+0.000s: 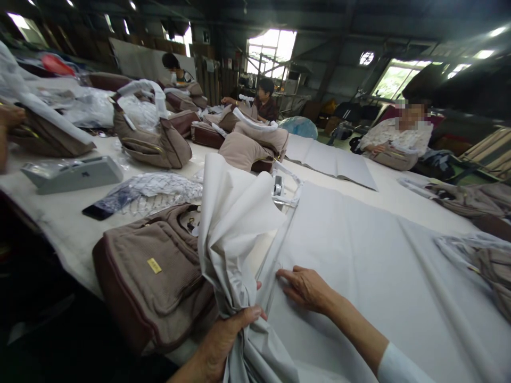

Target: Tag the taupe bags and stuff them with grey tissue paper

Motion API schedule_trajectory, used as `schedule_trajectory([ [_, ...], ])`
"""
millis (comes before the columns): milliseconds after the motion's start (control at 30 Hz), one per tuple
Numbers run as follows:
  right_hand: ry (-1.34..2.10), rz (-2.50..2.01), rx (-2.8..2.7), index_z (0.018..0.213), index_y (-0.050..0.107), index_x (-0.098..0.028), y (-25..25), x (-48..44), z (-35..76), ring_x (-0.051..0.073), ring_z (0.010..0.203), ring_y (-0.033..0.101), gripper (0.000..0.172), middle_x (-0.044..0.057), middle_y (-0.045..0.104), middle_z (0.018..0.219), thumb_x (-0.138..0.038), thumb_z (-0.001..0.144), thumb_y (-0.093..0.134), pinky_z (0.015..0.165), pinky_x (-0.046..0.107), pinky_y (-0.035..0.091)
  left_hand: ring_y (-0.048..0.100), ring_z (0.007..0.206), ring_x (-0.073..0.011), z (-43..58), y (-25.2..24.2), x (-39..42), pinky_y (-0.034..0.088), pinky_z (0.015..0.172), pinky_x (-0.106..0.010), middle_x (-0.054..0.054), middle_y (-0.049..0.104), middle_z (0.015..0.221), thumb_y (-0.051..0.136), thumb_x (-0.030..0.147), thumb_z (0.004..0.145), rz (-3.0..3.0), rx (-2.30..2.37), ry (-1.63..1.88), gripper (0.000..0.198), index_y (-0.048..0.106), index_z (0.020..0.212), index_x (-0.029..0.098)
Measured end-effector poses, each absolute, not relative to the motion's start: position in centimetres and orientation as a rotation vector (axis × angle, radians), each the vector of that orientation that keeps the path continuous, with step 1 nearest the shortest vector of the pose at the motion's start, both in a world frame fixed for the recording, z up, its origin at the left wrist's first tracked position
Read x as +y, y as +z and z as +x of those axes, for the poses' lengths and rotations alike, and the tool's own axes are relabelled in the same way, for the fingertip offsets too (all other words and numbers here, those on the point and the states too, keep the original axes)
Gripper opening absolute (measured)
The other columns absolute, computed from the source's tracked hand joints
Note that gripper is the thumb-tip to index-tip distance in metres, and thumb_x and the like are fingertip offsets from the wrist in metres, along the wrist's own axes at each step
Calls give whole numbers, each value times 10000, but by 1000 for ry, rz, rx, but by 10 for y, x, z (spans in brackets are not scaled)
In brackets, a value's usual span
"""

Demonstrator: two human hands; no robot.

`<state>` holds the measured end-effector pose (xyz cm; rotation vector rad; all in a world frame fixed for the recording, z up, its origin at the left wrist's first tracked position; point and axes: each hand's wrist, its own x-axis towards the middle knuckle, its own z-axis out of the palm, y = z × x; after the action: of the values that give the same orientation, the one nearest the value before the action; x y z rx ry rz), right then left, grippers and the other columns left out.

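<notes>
My left hand [223, 340] is closed around the bunched middle of a crumpled whitish sheet [235, 223]; it looks like wrapping paper. The sheet's upper end fans out above my fist and its lower end hangs below. My right hand [305, 287] rests on a stack of flat pale sheets [359, 255], index finger stretched to the stack's left edge, the other fingers slightly bent and partly hidden. Left of the crumpled sheet lies a beige corduroy backpack [151, 282] with dark red trim and a small yellow label, partly covered by that sheet.
A grey tape dispenser [74, 174], a dark phone [99, 210] and clear plastic wrapping [159, 189] lie at left. Several beige bags, one a handbag [154, 138], stand farther back. More folded sheets [331, 159] lie behind. Other people sit around the table; one person's hand shows at far left.
</notes>
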<state>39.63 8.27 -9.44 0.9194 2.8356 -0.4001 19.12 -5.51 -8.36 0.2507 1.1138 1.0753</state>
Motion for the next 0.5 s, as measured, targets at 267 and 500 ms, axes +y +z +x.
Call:
schedule_trajectory([
  [267,-442,951,2893,830,550,-192,-95,83,410,185,766,538,124,50,586,775,-116,794,458,660,259,397,596,1034,-288,190,-80,-58,489,838,-314,-109,666,1118,764,351,545,189,1136,1091,259,714,694,145],
  [500,-501,857,3143,817,572,-202,-103,30,427,207,830,543,179,81,612,848,-150,859,406,727,335,448,688,797,-249,189,-61,-10,546,765,-352,-96,732,932,788,246,571,61,900,874,417,692,961,134],
])
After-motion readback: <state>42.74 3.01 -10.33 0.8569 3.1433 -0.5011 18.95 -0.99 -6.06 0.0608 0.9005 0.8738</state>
